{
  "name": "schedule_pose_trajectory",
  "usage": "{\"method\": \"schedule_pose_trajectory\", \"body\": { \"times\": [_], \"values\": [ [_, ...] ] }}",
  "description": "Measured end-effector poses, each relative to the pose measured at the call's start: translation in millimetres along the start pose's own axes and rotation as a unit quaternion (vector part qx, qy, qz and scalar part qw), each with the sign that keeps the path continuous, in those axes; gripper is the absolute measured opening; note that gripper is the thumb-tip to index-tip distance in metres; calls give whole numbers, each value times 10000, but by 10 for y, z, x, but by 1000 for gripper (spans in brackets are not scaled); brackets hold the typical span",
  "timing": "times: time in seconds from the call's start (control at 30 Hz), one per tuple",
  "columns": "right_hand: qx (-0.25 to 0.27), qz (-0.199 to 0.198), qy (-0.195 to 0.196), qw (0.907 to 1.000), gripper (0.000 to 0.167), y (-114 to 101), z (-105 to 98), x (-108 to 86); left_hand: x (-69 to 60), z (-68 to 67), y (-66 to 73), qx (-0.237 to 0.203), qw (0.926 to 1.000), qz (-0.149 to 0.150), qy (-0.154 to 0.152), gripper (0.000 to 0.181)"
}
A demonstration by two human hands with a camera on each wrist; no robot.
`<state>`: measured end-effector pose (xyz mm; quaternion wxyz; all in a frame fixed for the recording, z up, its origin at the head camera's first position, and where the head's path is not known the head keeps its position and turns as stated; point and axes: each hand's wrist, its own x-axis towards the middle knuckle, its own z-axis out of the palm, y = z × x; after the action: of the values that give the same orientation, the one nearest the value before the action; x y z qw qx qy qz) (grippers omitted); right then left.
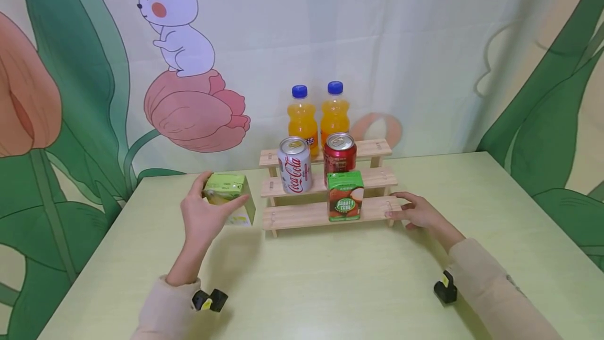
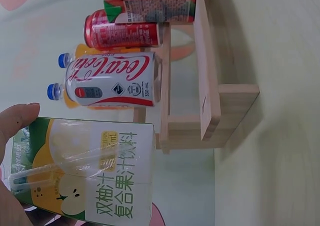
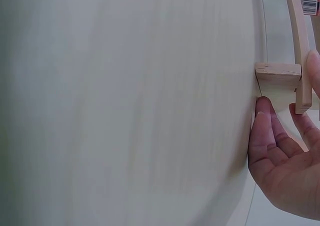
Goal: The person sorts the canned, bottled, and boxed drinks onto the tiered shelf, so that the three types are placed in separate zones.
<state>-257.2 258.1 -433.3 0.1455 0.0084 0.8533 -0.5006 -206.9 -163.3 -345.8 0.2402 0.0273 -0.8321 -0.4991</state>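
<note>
My left hand grips a green and white juice carton between thumb and fingers, left of a three-step wooden rack. In the head view the carton is in the air, apart from the rack. My right hand is at the right end of the rack's lowest step, its thumb and fingers around the board's end. On that step, toward the right, stands a green and brown drink carton. A white Coca-Cola can and a red can stand on the middle step.
Two orange drink bottles with blue caps stand on the top step, partly hidden by the cans. The rack rests on a pale table. Behind it hangs a cloth backdrop with a rabbit and flowers.
</note>
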Motion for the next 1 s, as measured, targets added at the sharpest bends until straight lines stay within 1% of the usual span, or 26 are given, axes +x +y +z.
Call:
{"method": "schedule_pose_trajectory", "body": {
  "times": [0.17,0.33,0.63,0.8,1.0],
  "values": [
    [3,13,-5,10000,74,8,16,0,-48,49,-6,-32,9999,102,-85,79],
    [15,23,-49,10000,74,1,19,-10,-86,123,4,-58,9999,134,-81,81],
    [43,-96,-45,9999,73,-11,5,-19,-100,337,57,-154,9997,206,-36,81],
    [39,-60,-25,10000,73,-7,8,-19,-132,467,83,-259,9993,256,97,81],
    [-31,-42,-23,10000,75,-20,3,-18,-172,617,119,-385,9988,214,229,82]
  ]
}}
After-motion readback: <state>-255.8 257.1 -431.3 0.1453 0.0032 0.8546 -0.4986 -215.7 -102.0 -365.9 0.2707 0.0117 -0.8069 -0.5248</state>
